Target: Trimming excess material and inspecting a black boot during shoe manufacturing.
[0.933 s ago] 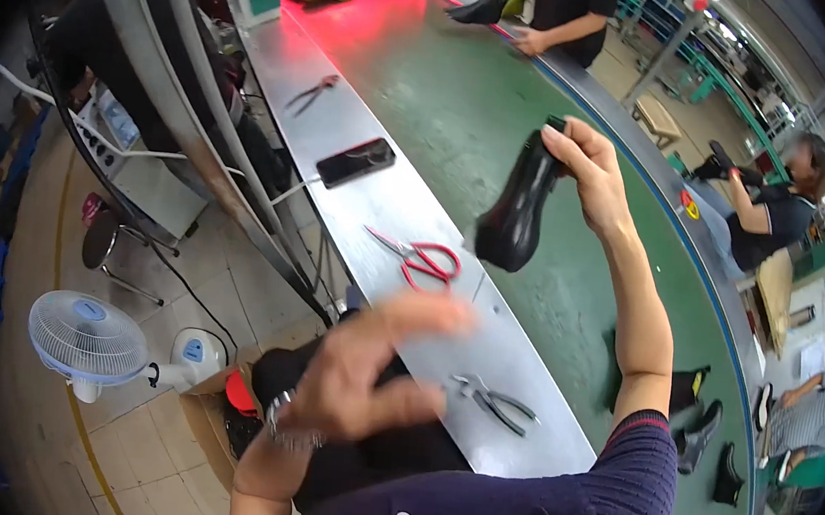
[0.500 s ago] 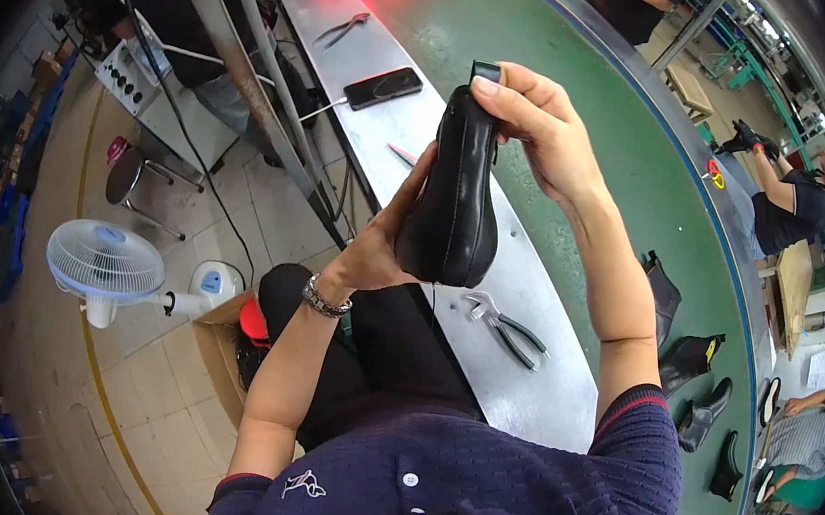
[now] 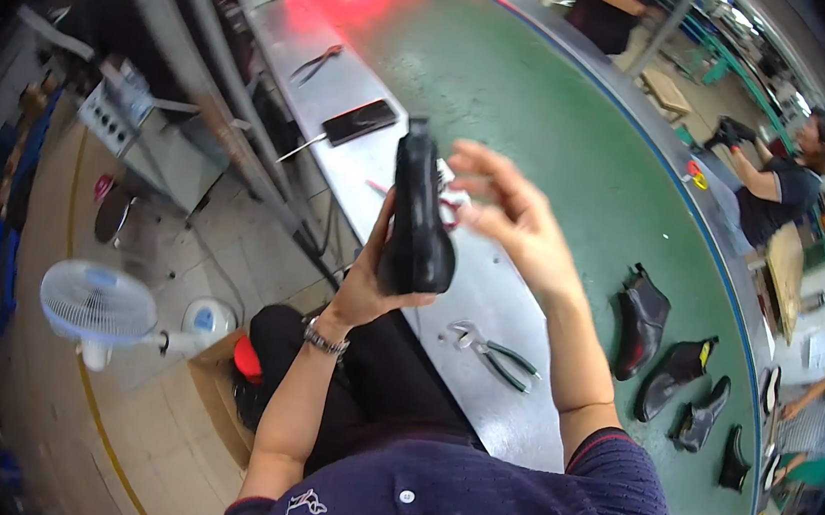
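A black leather ankle boot (image 3: 420, 233) stands upright in the air over the metal edge of the bench, with a tab at its top. My left hand (image 3: 365, 278) is wrapped round its lower left side. On the boot's other side my right hand (image 3: 522, 224) is slightly blurred, its fingers spread; whether the thumb touches the boot I cannot tell. A small white and red patch shows between boot and thumb, too blurred to name. Below the boot, green-handled pincers (image 3: 495, 355) lie on the metal strip (image 3: 516, 419).
A phone (image 3: 359, 122) on a cable and another pair of pliers (image 3: 317, 64) lie farther up the strip. Several black boots, one of them here (image 3: 642, 322), stand on the green belt (image 3: 545, 141) at right. A fan (image 3: 98, 303) stands left. Co-workers (image 3: 792, 187) are across the belt.
My right hand has let go of the boot's top tab and moved down with its fingers opened. The boot has shifted slightly left and turned in my left hand. The view has shifted.
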Demonstrator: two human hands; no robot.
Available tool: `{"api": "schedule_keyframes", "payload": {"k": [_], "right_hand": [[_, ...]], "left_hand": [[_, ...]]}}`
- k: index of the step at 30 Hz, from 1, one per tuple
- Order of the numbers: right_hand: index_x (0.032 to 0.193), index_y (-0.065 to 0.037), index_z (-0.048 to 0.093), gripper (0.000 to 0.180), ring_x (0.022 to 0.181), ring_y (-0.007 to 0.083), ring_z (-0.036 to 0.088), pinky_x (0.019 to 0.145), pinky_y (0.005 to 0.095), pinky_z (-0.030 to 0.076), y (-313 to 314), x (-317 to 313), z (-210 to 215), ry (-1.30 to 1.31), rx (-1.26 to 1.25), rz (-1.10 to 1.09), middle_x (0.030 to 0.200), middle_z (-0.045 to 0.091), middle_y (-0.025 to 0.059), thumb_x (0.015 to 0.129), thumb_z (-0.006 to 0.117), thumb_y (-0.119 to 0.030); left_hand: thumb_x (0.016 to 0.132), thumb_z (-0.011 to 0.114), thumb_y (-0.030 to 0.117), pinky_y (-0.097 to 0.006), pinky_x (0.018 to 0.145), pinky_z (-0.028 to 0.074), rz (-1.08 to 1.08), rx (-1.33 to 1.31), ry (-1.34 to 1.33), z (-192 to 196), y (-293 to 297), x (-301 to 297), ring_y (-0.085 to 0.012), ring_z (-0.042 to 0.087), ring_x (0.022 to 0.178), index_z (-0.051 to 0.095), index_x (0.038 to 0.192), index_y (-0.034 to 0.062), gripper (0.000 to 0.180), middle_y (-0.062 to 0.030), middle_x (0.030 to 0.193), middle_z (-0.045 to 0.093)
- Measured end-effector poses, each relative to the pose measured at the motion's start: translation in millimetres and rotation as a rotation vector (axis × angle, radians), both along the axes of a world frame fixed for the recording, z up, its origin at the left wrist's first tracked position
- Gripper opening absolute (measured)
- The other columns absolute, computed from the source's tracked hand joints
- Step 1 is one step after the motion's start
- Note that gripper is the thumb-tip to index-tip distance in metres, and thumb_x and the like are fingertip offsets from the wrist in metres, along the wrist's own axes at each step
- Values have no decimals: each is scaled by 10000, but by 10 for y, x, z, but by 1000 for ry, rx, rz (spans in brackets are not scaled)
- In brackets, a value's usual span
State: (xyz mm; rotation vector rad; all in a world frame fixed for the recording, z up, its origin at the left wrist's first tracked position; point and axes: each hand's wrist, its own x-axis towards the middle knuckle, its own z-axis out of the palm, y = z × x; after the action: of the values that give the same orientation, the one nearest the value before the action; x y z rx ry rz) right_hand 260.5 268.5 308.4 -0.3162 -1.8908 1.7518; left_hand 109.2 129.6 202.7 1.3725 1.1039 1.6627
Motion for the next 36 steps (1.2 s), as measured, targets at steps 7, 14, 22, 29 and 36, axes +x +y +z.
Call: {"api": "schedule_keyframes", "payload": {"k": [7, 14, 22, 29, 36], "right_hand": [[1446, -200, 424, 719, 1221, 242, 460, 939, 398, 522, 84, 324, -397, -175, 229, 122, 1448, 320, 146, 815, 765, -251], [1419, -334, 454, 685, 1061, 286, 589, 819, 385, 510, 253, 433, -222, -493, 489, 108, 1400, 388, 206, 809, 702, -520], [1189, -154, 579, 497, 569, 150, 636, 553, 291, 488, 392, 164, -243, -508, 276, 464, 648, 643, 44, 810, 743, -429], [1110, -108, 591, 340, 554, 114, 622, 521, 262, 507, 277, 174, -210, -565, -2, 578, 650, 638, 44, 842, 743, -252], [1136, -109, 591, 383, 513, 103, 580, 467, 256, 436, 339, 70, -161, -601, 85, 434, 620, 616, 36, 811, 764, -214]], "left_hand": [[631, 843, -12, -396, 1089, 371, -97, -129, 60, -351, 133, 172, -240, 377, 1363, 44, 1545, 139, 1223, -113, 1513, 318], [634, 820, -4, -377, 1061, 392, -241, -393, -66, -262, 185, 68, -278, 425, 1328, 168, 1529, 78, 1109, -151, 1495, 349], [557, 897, 84, -377, 909, 503, 326, -47, 694, 245, -113, 292, -335, 649, 1031, 607, 1212, -21, 724, -193, 1119, 666], [585, 875, 76, -350, 816, 558, 371, 41, 753, 203, -224, 366, -321, 684, 974, 654, 1117, -6, 582, -208, 1116, 671], [580, 871, 78, -348, 838, 545, 437, 37, 716, 176, -91, 319, -307, 672, 1006, 625, 1196, 4, 667, -186, 1185, 647]]}}
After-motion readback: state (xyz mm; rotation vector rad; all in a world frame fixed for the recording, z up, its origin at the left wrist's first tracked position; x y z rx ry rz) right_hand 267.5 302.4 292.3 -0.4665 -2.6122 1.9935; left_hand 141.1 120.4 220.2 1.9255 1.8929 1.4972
